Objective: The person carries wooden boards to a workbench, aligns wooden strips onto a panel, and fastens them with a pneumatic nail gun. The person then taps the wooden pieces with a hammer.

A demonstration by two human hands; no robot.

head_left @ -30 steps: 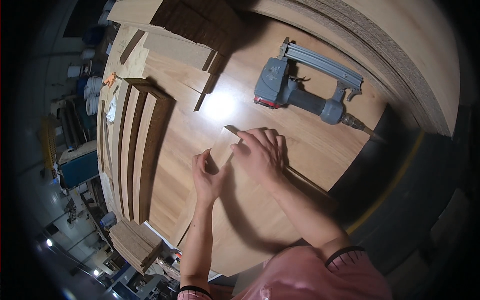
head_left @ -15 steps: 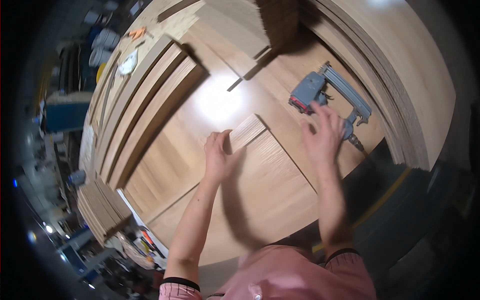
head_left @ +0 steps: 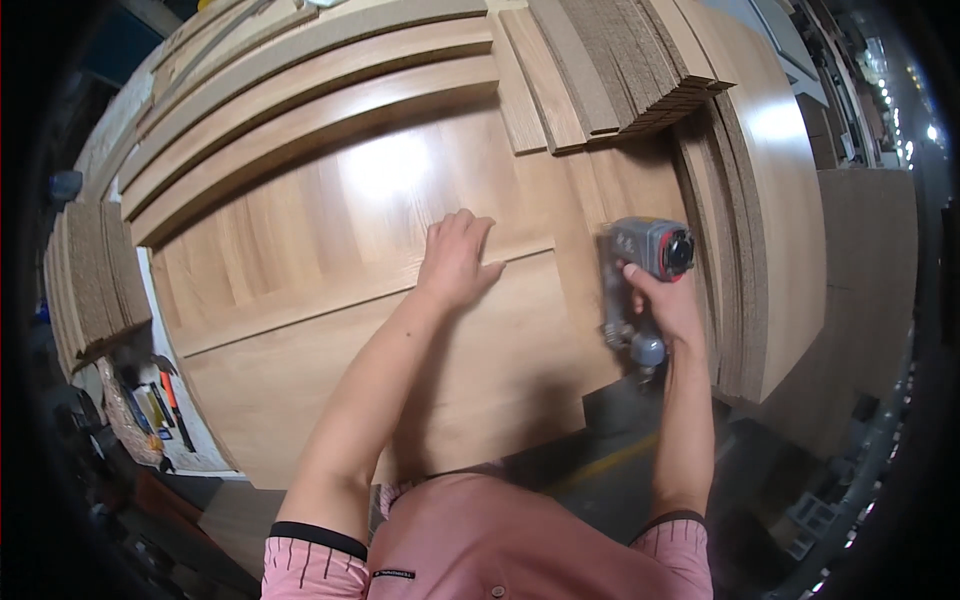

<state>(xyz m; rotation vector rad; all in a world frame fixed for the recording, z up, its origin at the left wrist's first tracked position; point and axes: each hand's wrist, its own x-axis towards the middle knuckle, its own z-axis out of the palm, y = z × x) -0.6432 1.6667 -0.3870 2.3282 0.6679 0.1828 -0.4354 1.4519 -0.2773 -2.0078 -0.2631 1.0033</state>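
Note:
My left hand (head_left: 458, 262) lies across the seam of the wood-grain boards, its thumb spread from the curled fingers. Behind that seam is a glossy wood-grain panel (head_left: 290, 245); nearer to me is a paler board (head_left: 400, 355). My right hand (head_left: 665, 300) is wrapped around the handle of a grey nail gun (head_left: 645, 245) with a red-ringed black end cap. The gun is held at the right of the boards, its lower part smeared by motion. Whether its nose touches the wood is hidden.
Long wood strips (head_left: 320, 150) lie along the far side. Stacked boards (head_left: 660, 70) stand at the far right, and tall panels (head_left: 775, 230) line the right side. At the left are a stack of short boards (head_left: 95, 275) and a hammer (head_left: 168, 385) with other hand tools.
My right hand has gone from hovering open beside the lying nail gun to gripping it, and the gun has turned. My left hand stays on the boards. The whole view has swung round.

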